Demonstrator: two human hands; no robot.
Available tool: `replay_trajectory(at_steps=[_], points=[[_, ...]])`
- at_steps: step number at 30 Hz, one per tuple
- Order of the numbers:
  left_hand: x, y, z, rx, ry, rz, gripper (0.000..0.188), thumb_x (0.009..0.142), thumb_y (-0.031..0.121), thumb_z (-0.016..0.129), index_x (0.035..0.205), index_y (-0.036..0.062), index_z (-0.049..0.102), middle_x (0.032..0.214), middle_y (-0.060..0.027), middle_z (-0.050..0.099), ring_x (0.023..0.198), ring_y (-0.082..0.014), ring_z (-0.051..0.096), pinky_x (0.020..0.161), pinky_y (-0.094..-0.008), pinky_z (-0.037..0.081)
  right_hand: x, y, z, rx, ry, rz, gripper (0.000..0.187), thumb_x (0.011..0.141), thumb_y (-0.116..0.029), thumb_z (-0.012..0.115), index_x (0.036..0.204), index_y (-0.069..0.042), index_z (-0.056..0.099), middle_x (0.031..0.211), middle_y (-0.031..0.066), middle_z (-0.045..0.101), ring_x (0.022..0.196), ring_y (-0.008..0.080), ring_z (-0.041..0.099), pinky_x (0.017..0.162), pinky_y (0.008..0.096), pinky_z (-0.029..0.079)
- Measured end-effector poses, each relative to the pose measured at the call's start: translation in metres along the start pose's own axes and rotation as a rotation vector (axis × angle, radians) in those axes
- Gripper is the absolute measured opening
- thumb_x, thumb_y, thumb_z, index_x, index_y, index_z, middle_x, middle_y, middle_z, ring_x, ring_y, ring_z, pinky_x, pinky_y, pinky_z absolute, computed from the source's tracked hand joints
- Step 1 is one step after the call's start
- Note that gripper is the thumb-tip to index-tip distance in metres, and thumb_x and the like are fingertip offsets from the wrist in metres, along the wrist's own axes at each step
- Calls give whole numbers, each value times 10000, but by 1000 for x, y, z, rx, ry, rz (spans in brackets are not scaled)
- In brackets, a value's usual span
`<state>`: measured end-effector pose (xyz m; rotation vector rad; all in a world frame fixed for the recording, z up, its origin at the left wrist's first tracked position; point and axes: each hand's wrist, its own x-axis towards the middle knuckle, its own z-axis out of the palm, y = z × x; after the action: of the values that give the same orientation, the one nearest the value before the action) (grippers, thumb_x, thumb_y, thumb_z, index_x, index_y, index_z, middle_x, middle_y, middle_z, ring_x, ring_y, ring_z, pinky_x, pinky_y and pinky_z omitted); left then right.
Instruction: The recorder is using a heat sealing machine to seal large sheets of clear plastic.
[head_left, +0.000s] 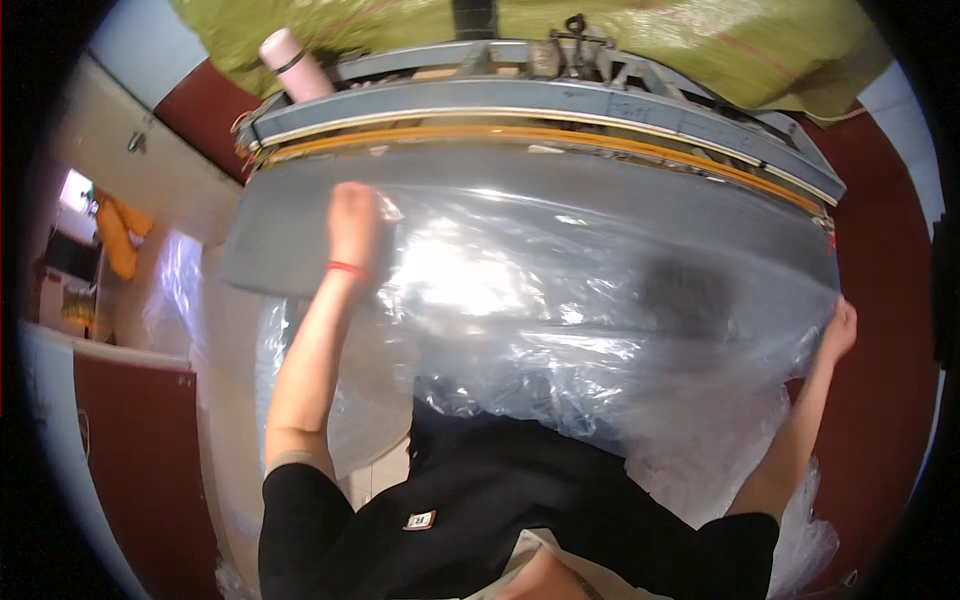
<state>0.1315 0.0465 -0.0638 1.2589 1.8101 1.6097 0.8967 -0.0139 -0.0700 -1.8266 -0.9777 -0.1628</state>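
A wide sheet of clear plastic film (530, 275) is stretched between my two hands over a grey worktop (285, 225). My left hand (354, 215), a red band at its wrist, is closed on the film's far left corner and slightly blurred. Past the worktop's right end, my right hand (845, 325) is closed on the film's right edge. Glare whitens the film's left part, and its near side hangs in wrinkles in front of my body.
Along the worktop's far side runs a long grey metal bar (520, 100) with an orange strip (560, 137) below. A pink bottle (295, 65) stands behind its left end. Yellow-green wrapped bundles (740, 45) lie beyond. More loose film (800, 530) hangs at lower right. A doorway opens at left.
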Motion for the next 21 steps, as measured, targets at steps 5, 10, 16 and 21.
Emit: replay_trajectory(at_steps=[5, 10, 16, 21], points=[[83, -34, -5, 124, 388, 198, 158, 833, 169, 451, 780, 22, 477, 653, -73, 511, 601, -149, 477, 595, -289, 422, 36, -22, 129, 40, 66, -277, 192, 825, -237, 554, 805, -47, 573, 702, 19, 546, 635, 113, 503, 616, 249, 421], [142, -84, -25, 327, 471, 263, 187, 813, 181, 478, 744, 7, 493, 698, -143, 552, 621, -222, 509, 628, -338, 424, 18, -75, 208, 314, -31, -104, 174, 802, -210, 590, 764, -43, 563, 602, -8, 519, 573, 64, 462, 546, 225, 395], [144, -75, -1, 56, 327, 127, 169, 784, 163, 568, 689, 44, 494, 622, -7, 501, 544, -73, 427, 500, -218, 374, 36, -56, 219, 504, 36, -10, 195, 751, -198, 642, 721, -37, 536, 607, 8, 537, 542, 71, 476, 518, 211, 393], [148, -69, -15, 39, 490, -16, 70, 772, 92, 470, 777, 25, 452, 681, -62, 519, 575, -120, 499, 502, -238, 425, 38, -77, 214, 350, 83, 104, 151, 772, -184, 590, 753, -52, 521, 614, 15, 530, 541, 79, 491, 486, 225, 401]])
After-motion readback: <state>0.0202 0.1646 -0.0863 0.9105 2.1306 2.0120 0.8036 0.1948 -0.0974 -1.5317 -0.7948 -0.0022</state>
